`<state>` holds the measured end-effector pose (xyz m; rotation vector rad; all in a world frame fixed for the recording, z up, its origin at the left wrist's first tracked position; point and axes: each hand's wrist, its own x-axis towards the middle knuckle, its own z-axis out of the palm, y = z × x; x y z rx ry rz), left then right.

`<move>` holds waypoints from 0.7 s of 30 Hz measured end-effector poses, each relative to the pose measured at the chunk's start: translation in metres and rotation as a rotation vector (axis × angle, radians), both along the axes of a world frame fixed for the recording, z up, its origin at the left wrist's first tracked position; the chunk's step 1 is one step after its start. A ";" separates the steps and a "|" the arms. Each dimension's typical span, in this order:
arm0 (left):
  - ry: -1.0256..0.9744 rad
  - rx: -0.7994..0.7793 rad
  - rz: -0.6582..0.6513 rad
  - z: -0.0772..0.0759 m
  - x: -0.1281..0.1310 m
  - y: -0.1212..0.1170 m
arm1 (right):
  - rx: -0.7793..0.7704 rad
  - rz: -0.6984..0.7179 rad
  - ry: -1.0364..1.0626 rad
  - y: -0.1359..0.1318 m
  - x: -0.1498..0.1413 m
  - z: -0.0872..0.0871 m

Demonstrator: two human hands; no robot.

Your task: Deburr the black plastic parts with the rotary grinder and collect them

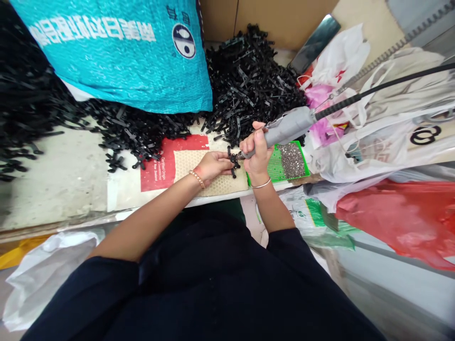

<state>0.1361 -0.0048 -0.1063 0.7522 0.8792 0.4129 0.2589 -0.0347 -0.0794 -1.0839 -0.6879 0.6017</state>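
Note:
My right hand (258, 149) is wrapped round a grey electric screwdriver (289, 125), which slants down to the left. Its tip meets a small black plastic part (233, 162) with several arms. Fingers of my left hand (214, 166) pinch that part from the left side, above a beige honeycomb-patterned mat (188, 163). Just right of my right hand lies a green tray (275, 166) with a heap of small metal screws (293, 161) at its right end. The exact contact of the tip with the part is too small to make out.
Large heaps of black plastic parts (249, 80) cover the back of the table (53, 175). A blue woven sack (124, 57) rests over some of them. Plastic bags (373, 128) crowd the right side. A black cable (401, 80) and a coiled cord run from the screwdriver to the upper right.

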 end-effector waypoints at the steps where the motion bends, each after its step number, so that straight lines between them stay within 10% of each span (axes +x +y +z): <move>1: 0.002 -0.001 0.000 0.000 0.000 0.000 | -0.019 -0.008 -0.017 0.000 0.000 0.001; 21: 0.026 0.003 0.006 0.001 0.001 0.000 | 0.015 0.100 -0.076 -0.001 0.001 -0.013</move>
